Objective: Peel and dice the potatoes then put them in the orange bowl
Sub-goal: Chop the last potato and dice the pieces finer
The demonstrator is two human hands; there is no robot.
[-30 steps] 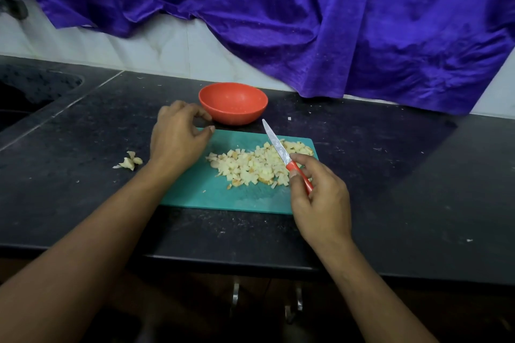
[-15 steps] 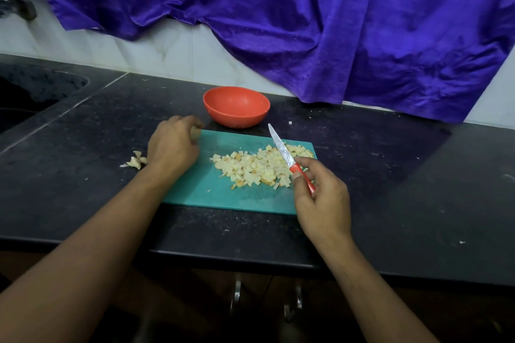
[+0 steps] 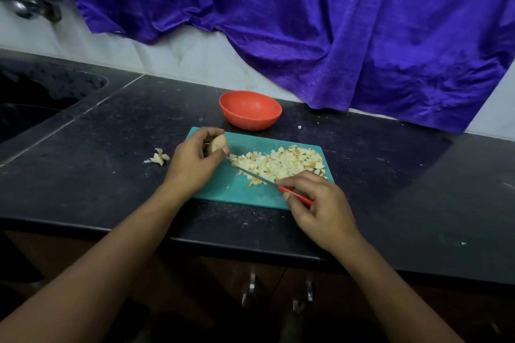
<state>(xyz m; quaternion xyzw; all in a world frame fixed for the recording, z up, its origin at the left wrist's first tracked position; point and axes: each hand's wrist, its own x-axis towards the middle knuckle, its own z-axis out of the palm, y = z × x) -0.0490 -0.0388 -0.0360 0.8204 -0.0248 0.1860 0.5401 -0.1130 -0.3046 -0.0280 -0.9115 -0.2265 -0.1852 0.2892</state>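
On the teal cutting board, diced potato is piled up. The left hand grips one uncut potato piece, and the right hand holds the knife. At 12 o'clock the orange bowl looks empty, so dicing seems nearly finished and the transfer remains.

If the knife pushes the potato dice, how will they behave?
The dice are small loose cubes, so they would probably spread, not slide as one. The heap lies near the board's right edge, so some may fall off.
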